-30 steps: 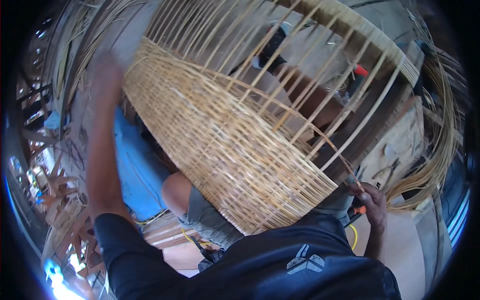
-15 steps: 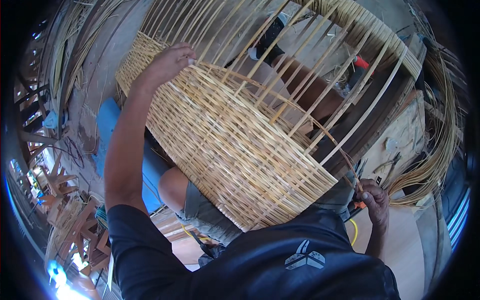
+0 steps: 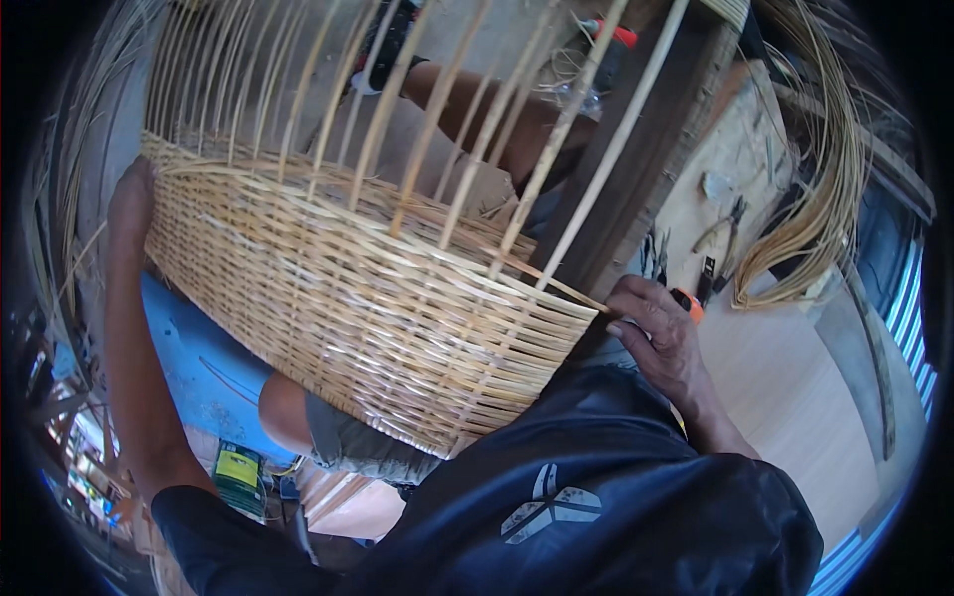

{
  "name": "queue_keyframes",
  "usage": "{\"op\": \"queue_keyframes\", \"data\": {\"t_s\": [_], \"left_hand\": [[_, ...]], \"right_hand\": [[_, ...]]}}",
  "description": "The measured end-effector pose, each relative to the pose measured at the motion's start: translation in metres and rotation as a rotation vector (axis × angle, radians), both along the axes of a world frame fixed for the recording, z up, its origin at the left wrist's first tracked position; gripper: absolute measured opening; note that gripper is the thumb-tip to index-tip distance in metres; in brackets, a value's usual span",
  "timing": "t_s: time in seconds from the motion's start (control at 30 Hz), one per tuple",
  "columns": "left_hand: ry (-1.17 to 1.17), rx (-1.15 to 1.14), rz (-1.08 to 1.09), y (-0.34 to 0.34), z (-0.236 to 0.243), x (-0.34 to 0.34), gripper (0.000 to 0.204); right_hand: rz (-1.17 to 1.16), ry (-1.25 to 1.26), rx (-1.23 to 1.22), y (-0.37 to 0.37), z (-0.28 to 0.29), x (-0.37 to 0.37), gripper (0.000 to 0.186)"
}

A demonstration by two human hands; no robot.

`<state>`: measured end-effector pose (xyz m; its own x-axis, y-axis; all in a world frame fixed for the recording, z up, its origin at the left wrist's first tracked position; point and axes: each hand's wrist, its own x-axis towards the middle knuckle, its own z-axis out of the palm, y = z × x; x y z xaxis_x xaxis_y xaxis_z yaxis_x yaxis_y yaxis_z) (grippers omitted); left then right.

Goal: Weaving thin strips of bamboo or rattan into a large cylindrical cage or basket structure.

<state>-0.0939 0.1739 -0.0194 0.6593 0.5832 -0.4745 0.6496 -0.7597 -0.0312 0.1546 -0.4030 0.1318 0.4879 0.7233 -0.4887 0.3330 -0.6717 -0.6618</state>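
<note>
A half-woven wicker basket (image 3: pixel 368 288) of pale cane lies tilted across my lap, its bare upright stakes (image 3: pixel 437 119) rising from the woven wall. My left hand (image 3: pixel 133 204) grips the left end of the weave near the top row; its fingertips are partly hidden against the wall. At the opposite corner, my right hand (image 3: pixel 656 328) pinches a thin cane strand (image 3: pixel 566 286) between thumb and fingers. That strand runs along the top of the weave, past the bases of the stakes. The inside of the basket is mostly hidden behind the front wall.
Pliers (image 3: pixel 723 230) and other small tools lie on a board (image 3: pixel 740 129) to the right. Beyond hangs a bundle of long cane strands (image 3: pixel 825 219). A dark beam (image 3: pixel 626 129) stands behind the stakes. A blue surface (image 3: pixel 204 348) is under the basket's left side.
My left hand has slid to the basket's left end. My right hand, with the strand, has come in close to the right corner. The basket sits further left in view.
</note>
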Motion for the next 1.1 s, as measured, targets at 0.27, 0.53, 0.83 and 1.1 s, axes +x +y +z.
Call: {"op": "queue_keyframes", "data": {"t_s": [0.27, 0.53, 0.83, 1.1], "left_hand": [[0.118, 0.081, -0.057, 0.015, -0.032, -0.001, 0.041], [0.094, 0.13, 0.171, -0.045, -0.03, 0.037, 0.067], [0.157, 0.201, 0.239, -0.05, -0.047, 0.045, 0.071], [0.06, 0.132, 0.335, -0.037, -0.068, 0.039, 0.072]], "right_hand": [[0.314, -0.323, 0.236, 0.002, -0.006, 0.04, 0.04], [0.97, -0.509, 0.265, 0.046, -0.007, 0.077, 0.033], [1.037, -0.366, 0.244, 0.058, -0.025, 0.077, 0.029], [1.102, -0.469, 0.198, 0.065, -0.025, 0.077, 0.028]]}}
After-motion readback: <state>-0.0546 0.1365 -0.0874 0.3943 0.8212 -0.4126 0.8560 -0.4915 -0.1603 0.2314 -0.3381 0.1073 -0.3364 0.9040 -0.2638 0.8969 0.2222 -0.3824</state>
